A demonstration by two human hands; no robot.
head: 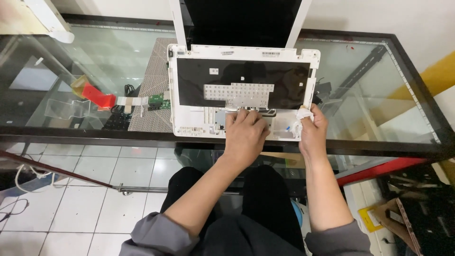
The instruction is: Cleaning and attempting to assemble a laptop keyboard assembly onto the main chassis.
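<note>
The white laptop base (pixel 244 90) lies across the glass table (pixel 379 99), long axis left to right. My left hand (pixel 245 135) presses flat, fingers spread, on its near edge; my right hand (pixel 313 130), at its near right corner, pinches 1 crumpled white cloth (pixel 302 115).

Black-framed glass table (pixel 374 85) against a pale wall (pixel 379 16), above a white tiled floor (pixel 95 189).

Opened laptop (pixel 244 90) on glass table (pixel 369 95); circuit board (pixel 158 101) just left; left hand (pixel 245 134) on near edge, right hand (pixel 313 130) at right corner.
</note>
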